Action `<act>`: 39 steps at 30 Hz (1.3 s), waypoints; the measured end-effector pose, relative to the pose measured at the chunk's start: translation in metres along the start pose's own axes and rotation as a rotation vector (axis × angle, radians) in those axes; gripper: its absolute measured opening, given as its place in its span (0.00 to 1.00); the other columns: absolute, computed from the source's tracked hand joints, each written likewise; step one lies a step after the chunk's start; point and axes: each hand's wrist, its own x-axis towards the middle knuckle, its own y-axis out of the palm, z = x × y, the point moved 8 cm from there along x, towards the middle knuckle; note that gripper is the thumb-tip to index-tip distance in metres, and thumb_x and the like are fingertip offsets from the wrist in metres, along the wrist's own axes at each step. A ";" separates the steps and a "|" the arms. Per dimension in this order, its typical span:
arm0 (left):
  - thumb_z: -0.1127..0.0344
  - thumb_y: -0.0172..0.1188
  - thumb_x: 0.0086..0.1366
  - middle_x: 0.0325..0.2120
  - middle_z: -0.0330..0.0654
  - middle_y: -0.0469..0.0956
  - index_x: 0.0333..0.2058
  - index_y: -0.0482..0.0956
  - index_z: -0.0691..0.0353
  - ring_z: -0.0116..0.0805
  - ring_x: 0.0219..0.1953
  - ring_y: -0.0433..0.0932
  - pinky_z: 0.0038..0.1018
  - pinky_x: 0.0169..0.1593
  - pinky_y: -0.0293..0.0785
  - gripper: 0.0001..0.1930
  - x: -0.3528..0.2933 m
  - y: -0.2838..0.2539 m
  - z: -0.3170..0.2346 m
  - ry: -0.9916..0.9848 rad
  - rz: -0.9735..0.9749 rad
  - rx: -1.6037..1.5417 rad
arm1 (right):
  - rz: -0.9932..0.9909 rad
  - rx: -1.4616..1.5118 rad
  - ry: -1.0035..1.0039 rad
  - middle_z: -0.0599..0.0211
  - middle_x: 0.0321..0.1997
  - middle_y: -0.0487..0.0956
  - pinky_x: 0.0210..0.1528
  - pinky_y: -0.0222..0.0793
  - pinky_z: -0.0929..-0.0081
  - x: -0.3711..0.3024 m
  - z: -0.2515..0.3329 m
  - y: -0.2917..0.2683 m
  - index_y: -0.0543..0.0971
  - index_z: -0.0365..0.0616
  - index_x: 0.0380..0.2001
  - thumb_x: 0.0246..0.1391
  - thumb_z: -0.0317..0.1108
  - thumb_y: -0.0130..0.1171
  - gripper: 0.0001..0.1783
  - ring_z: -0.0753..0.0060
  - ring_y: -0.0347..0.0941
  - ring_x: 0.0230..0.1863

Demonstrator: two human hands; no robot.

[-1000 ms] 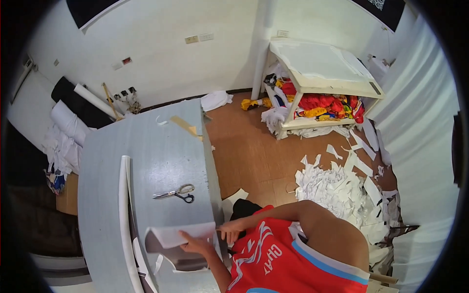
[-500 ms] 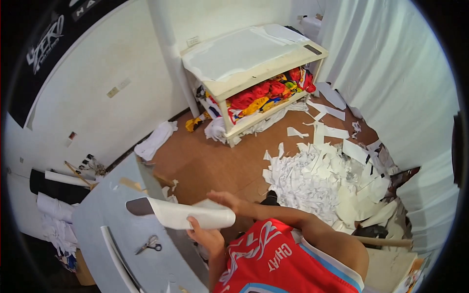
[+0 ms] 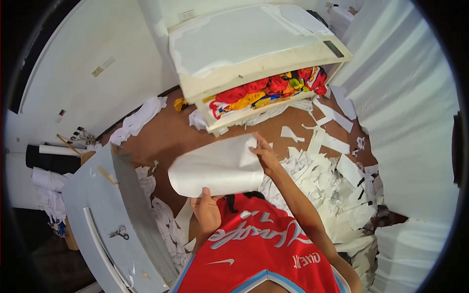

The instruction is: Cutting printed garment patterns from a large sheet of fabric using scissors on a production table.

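Note:
A curled white sheet [image 3: 215, 166], like stiff paper or thin fabric, is held up in front of my chest. My left hand [image 3: 207, 212] pinches its near edge, thumb on top and fingers partly hidden behind. At the sheet's far right corner, my right hand [image 3: 265, 155] grips the edge with thumb and fingers. A white-topped table [image 3: 249, 44] stands beyond the sheet, with colourful red and yellow cloth [image 3: 266, 93] stuffed on the shelf beneath.
To the left is a grey table [image 3: 97, 190] bearing scissors [image 3: 119, 233] and a long white strip [image 3: 100, 244]. A big heap of white scraps [image 3: 312, 195] covers the floor on the right, beside a white curtain [image 3: 400, 112]. More white cloth [image 3: 139, 119] lies by the wall.
I have turned away from the grey table toward the white-topped one. The sheet has moved rightward and spread wider, and my right hand now grips its far right corner.

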 end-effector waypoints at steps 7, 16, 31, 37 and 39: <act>0.76 0.51 0.65 0.52 0.48 0.72 0.55 0.68 0.65 0.43 0.53 0.74 0.43 0.54 0.75 0.19 0.093 0.080 0.084 -0.060 0.035 0.174 | 0.135 -0.413 -0.300 0.62 0.75 0.49 0.72 0.39 0.71 0.102 0.234 -0.001 0.59 0.42 0.67 0.49 0.15 0.52 0.39 0.70 0.34 0.76; 0.76 0.61 0.60 0.49 0.43 0.74 0.53 0.70 0.67 0.34 0.52 0.72 0.31 0.58 0.65 0.22 0.255 0.299 0.181 0.023 0.218 0.201 | 0.196 -0.569 -0.513 0.69 0.66 0.65 0.60 0.57 0.83 0.228 0.543 0.001 0.66 0.44 0.64 0.48 0.16 0.48 0.36 0.78 0.61 0.63; 0.71 0.58 0.64 0.37 0.44 0.78 0.47 0.71 0.65 0.36 0.31 0.80 0.31 0.35 0.79 0.13 0.531 0.561 0.477 -0.221 0.085 0.238 | 0.319 -0.915 -0.623 0.80 0.43 0.77 0.29 0.57 0.89 0.587 0.796 -0.184 0.64 0.54 0.66 0.48 0.19 0.53 0.39 0.91 0.58 0.25; 0.67 0.61 0.63 0.32 0.40 0.77 0.44 0.73 0.61 0.37 0.31 0.80 0.32 0.36 0.78 0.12 0.587 0.603 0.628 -0.384 -0.129 0.027 | 0.345 -1.097 -0.677 0.67 0.52 0.74 0.38 0.65 0.82 0.727 0.817 -0.283 0.63 0.56 0.66 0.45 0.19 0.53 0.42 0.80 0.64 0.32; 0.66 0.61 0.63 0.32 0.42 0.78 0.43 0.73 0.64 0.38 0.31 0.81 0.33 0.36 0.79 0.13 0.598 0.604 0.658 -0.431 -0.134 0.037 | 0.343 -1.171 -0.821 0.59 0.57 0.71 0.46 0.67 0.77 0.754 0.818 -0.307 0.62 0.56 0.67 0.41 0.20 0.54 0.45 0.72 0.69 0.41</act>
